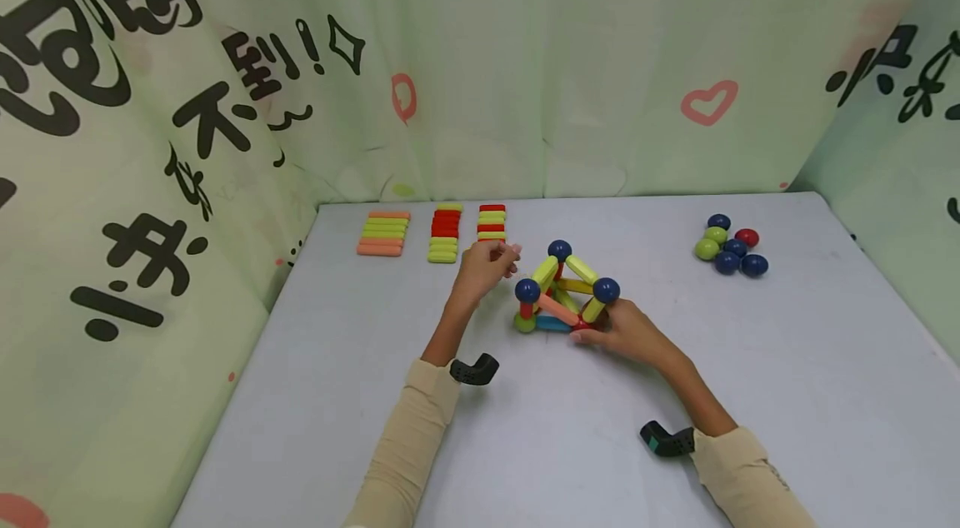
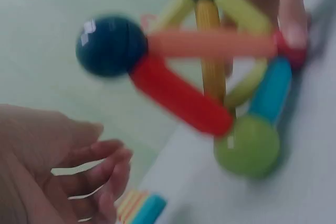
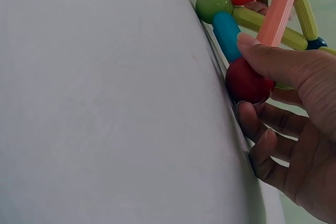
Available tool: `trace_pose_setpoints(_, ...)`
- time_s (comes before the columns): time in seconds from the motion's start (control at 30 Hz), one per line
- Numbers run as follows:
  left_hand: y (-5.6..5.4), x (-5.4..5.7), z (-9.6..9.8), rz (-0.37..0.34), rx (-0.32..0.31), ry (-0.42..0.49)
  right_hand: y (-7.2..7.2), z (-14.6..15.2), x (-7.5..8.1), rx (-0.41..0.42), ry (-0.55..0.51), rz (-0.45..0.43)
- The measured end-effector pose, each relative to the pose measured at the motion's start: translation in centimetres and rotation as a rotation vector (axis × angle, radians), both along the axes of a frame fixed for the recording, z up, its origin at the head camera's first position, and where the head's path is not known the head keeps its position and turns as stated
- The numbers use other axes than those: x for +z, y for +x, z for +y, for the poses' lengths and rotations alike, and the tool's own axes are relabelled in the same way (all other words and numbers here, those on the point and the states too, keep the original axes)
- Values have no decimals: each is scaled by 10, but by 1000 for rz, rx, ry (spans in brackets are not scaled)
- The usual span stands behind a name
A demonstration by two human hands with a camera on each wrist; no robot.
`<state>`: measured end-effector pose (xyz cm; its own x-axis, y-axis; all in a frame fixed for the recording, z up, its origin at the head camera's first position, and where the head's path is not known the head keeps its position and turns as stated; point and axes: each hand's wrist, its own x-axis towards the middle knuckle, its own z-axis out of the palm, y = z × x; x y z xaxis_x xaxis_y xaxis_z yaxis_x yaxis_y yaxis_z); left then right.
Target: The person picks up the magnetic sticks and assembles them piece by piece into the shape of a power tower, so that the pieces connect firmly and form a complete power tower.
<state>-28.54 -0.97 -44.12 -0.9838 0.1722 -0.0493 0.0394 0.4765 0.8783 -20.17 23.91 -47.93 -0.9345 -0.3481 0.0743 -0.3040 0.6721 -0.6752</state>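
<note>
A frame of coloured rods and balls [image 1: 557,309], which looks like a magnetic building toy, stands on the table between the hands. My right hand [image 1: 637,336] grips its lower right corner, thumb and fingers about the red ball [image 3: 247,82]. From that ball a blue rod [image 3: 227,36] runs to a green ball [image 2: 247,148] at the lower left. Dark blue balls [image 1: 606,290] form the upper corners. Left of the frame, my left hand [image 1: 482,271] hovers with loosely curled fingers, holding nothing and apart from the toy [image 2: 181,43].
At the back left lie three stacks of rods: orange and yellow-green [image 1: 384,233], red and yellow-green [image 1: 444,233], and a similar one [image 1: 492,220] partly behind my left hand. Several loose balls [image 1: 727,262] sit at the back right. A printed curtain [image 1: 480,95] surrounds the table [image 1: 525,445].
</note>
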Motion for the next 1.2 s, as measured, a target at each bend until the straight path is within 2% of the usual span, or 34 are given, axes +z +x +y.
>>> trace_pose_setpoints(0.17, -8, -20, -29, 155, 231, -293, -2, -1, -3, -3, -46, 6)
trace_pose_setpoints(0.23, -12, -28, -41, 181, 297, -396, -2, -1, -4, -18, -54, 2)
trace_pose_setpoints(0.3, -16, -35, -51, 195, 329, -467, -2, -2, -6, -35, -58, 0)
trace_pose_setpoints(0.4, -20, -42, -63, 199, 326, -503, -1, -4, -6, -57, -54, 9)
trace_pose_setpoints(0.5, -21, -46, -69, 206, 295, -510, 0, -6, -5, -80, -52, 20)
trace_pose_setpoints(0.67, -21, -46, -72, 256, 209, -622, 6, -10, -5, -148, -73, 5)
trace_pose_setpoints(0.73, -19, -44, -71, 273, 176, -625, 8, -13, -5, -171, -91, -23)
trace_pose_setpoints(0.77, -18, -42, -70, 276, 158, -601, 9, -14, -5, -180, -101, -41)
trace_pose_setpoints(0.83, -13, -38, -67, 263, 128, -475, 11, -17, -6, -182, -118, -70)
trace_pose_setpoints(0.97, -1, -20, -55, 191, 41, -88, 13, -23, -7, -168, -146, -88)
trace_pose_setpoints(1.07, 10, -1, -44, 153, -74, 175, 13, -24, -6, -147, -166, -90)
trace_pose_setpoints(1.13, 16, 9, -38, 140, -169, 284, 13, -23, -3, -130, -174, -102)
trace_pose_setpoints(1.2, 22, 15, -33, 132, -246, 314, 13, -21, 0, -109, -171, -122)
